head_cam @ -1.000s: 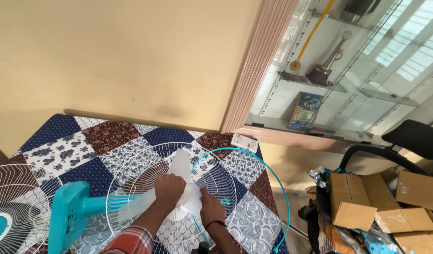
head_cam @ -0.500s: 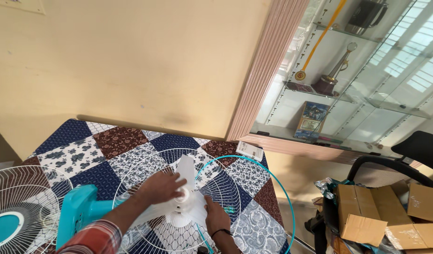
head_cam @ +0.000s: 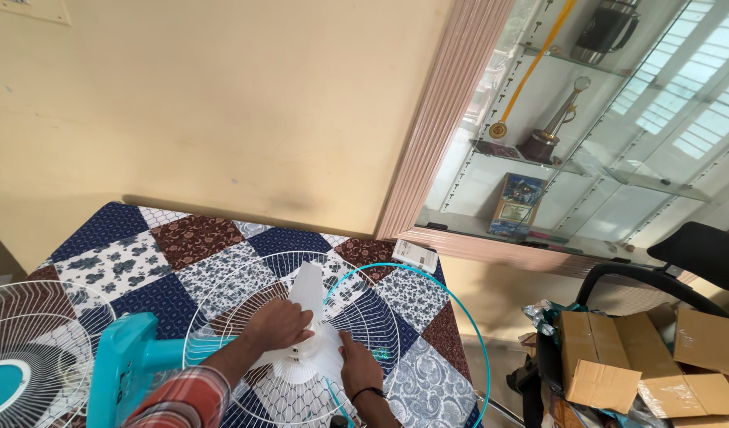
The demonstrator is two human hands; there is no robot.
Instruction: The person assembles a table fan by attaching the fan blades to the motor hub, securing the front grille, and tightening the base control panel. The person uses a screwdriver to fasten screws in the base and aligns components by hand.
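Observation:
A white translucent fan blade (head_cam: pixel 307 287) lies inside a round white wire guard (head_cam: pixel 222 295) on a table covered with a patchwork cloth (head_cam: pixel 135 254). My left hand (head_cam: pixel 281 323) is curled over the blade's hub, wrist in a red plaid sleeve. My right hand (head_cam: pixel 358 366), with a dark band on the wrist, holds the blade's right side. The guard is fixed to a teal fan body (head_cam: pixel 120 366) lying to the left. A thin teal ring (head_cam: pixel 463 311) leans over the guard's right part and juts past the table edge.
A second wire guard with a teal centre (head_cam: pixel 20 357) lies at the left. A small white box (head_cam: pixel 416 255) sits at the table's far right corner. Right of the table are a glass cabinet (head_cam: pixel 539 143), a black chair (head_cam: pixel 697 254) and cardboard boxes (head_cam: pixel 618 349).
My left hand, which had lifted with fingers spread half a second ago, has curled down over the hub again. My right hand stays on the blade.

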